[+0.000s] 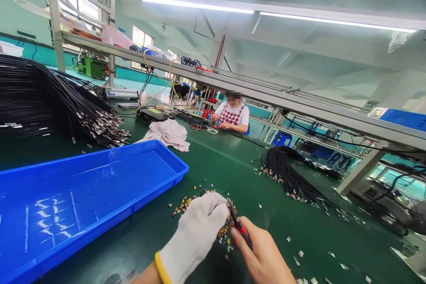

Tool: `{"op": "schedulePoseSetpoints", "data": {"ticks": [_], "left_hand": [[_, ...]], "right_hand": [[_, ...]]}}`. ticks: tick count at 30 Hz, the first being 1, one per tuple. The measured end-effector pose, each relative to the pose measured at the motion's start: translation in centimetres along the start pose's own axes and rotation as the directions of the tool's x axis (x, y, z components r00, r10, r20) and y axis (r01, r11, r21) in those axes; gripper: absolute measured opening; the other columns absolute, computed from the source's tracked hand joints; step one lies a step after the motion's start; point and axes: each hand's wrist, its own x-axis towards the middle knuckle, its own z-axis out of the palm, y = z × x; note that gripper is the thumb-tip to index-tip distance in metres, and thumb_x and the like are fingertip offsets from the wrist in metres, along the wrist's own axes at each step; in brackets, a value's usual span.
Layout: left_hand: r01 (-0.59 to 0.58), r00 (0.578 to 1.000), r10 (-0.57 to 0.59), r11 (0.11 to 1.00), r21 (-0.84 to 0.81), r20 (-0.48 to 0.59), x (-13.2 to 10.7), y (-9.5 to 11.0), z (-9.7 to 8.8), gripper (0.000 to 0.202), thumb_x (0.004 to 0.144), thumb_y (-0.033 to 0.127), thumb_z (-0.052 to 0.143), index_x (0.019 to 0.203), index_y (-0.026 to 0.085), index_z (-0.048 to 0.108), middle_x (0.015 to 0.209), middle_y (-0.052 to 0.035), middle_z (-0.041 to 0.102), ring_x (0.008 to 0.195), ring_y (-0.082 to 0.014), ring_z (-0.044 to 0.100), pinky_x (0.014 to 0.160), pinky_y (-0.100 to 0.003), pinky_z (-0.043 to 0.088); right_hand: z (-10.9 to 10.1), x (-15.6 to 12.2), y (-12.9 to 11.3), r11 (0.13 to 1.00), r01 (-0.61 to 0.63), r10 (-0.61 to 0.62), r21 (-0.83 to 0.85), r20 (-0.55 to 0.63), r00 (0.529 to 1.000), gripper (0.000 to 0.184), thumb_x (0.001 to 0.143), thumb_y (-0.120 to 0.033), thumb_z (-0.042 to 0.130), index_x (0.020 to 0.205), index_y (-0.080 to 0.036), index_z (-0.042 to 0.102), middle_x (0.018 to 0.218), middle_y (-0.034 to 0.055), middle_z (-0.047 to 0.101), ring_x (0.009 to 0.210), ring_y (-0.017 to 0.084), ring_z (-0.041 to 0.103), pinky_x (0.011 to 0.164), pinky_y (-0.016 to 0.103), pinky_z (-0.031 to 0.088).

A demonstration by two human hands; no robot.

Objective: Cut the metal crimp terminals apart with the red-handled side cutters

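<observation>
My left hand [201, 222] wears a white knit glove with a yellow cuff. Its thumb and fingers are pinched together, and whatever they hold is hidden or too small to name. Bare and closed, my right hand [261, 250] grips pliers [240, 225] with black and red handles. The pliers' jaws point up and touch or nearly touch the gloved fingertips. Under and around both hands lies a scattered heap of small yellowish and dark pieces [183, 204] on the green table [266, 239].
A long blue tray [109, 182] stands at the left. Behind it are a thick bundle of black cables [66, 93] and a crumpled cloth [168, 134]. More black cables [293, 173] lie right. Across the table sits a person [233, 113]. Small light scraps [301, 254] dot the right front.
</observation>
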Motion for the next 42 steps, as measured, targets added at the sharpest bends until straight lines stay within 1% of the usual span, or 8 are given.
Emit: {"op": "schedulePoseSetpoints", "data": {"ticks": [5,9,15,20,27,30,36,42], "left_hand": [[-0.004,1.0,0.004,1.0,0.005,0.003,0.0,0.0,0.0,0.03,0.083,0.032,0.042,0.075,0.02,0.068,0.072,-0.0002,0.066,0.069,-0.0155,0.056,0.064,-0.024,0.043],[0.004,1.0,-0.005,0.999,0.037,0.02,0.0,0.2,0.0,0.031,0.084,0.03,0.04,0.074,0.02,0.067,0.072,0.0004,0.065,0.068,-0.015,0.056,0.063,-0.024,0.043],[0.013,1.0,-0.013,1.0,0.028,0.016,0.0,0.3,-0.1,0.029,0.083,0.028,0.041,0.077,0.02,0.068,0.073,0.0003,0.066,0.069,-0.0151,0.056,0.065,-0.024,0.043],[0.01,1.0,-0.011,0.999,0.032,0.023,-0.1,0.2,-0.1,0.031,0.084,0.026,0.039,0.077,0.02,0.068,0.073,0.0009,0.065,0.069,-0.0143,0.056,0.064,-0.024,0.042],[0.029,0.999,-0.03,0.998,0.052,0.019,-0.1,0.3,-0.1,0.03,0.084,0.026,0.04,0.076,0.02,0.068,0.071,0.0011,0.064,0.068,-0.0142,0.055,0.063,-0.023,0.041],[0.018,1.0,-0.019,0.998,0.06,0.012,-0.1,0.3,-0.1,0.03,0.084,0.026,0.04,0.076,0.02,0.068,0.071,0.0011,0.064,0.066,-0.0143,0.054,0.063,-0.024,0.041],[0.019,1.0,-0.02,0.998,0.068,0.014,-0.1,0.4,-0.2,0.03,0.084,0.03,0.041,0.069,0.02,0.065,0.067,0.0014,0.062,0.063,-0.0138,0.052,0.059,-0.024,0.04],[0.037,0.999,-0.04,0.995,0.095,0.028,0.0,0.3,-0.2,0.029,0.084,0.029,0.041,0.072,0.021,0.067,0.07,0.0015,0.065,0.065,-0.0142,0.054,0.061,-0.023,0.04]], "right_hand": [[0.1,0.1,0.1,1.0,0.01,-0.01,0.004,-0.024,1.0,0.035,0.09,-0.049,0.028,0.074,-0.022,0.042,0.073,0.0037,0.058,0.066,0.017,0.049,0.06,0.025,0.035],[0.0,0.1,0.1,1.0,-0.012,0.011,-0.018,-0.031,0.999,0.035,0.089,-0.05,0.028,0.071,-0.023,0.039,0.069,0.0029,0.057,0.062,0.017,0.046,0.058,0.025,0.034],[0.0,0.0,0.4,1.0,-0.015,0.015,-0.027,0.0,1.0,0.037,0.09,-0.052,0.026,0.077,-0.022,0.043,0.077,0.0044,0.058,0.068,0.018,0.047,0.064,0.026,0.037],[0.0,0.0,0.5,1.0,-0.003,0.004,-0.014,0.025,1.0,0.038,0.091,-0.053,0.026,0.079,-0.021,0.044,0.078,0.0037,0.058,0.068,0.017,0.048,0.064,0.025,0.036],[0.1,0.1,0.5,1.0,0.02,-0.02,-0.009,-0.003,1.0,0.037,0.091,-0.051,0.028,0.076,-0.021,0.044,0.074,0.0035,0.059,0.066,0.017,0.049,0.061,0.025,0.036],[0.5,0.2,0.9,1.0,0.011,-0.012,-0.021,-0.032,0.999,0.036,0.091,-0.05,0.029,0.073,-0.022,0.042,0.068,0.0026,0.057,0.062,0.017,0.048,0.059,0.025,0.036],[2.1,0.8,2.3,1.0,0.017,-0.021,-0.026,-0.166,0.986,0.04,0.09,-0.055,0.032,0.07,-0.022,0.042,0.062,0.0007,0.055,0.055,0.015,0.042,0.055,0.025,0.034],[2.9,1.0,2.9,1.0,0.007,-0.005,0.013,-0.131,0.991,0.039,0.091,-0.052,0.041,0.076,-0.019,0.054,0.066,0.0008,0.06,0.058,0.014,0.047,0.056,0.023,0.036]]}}
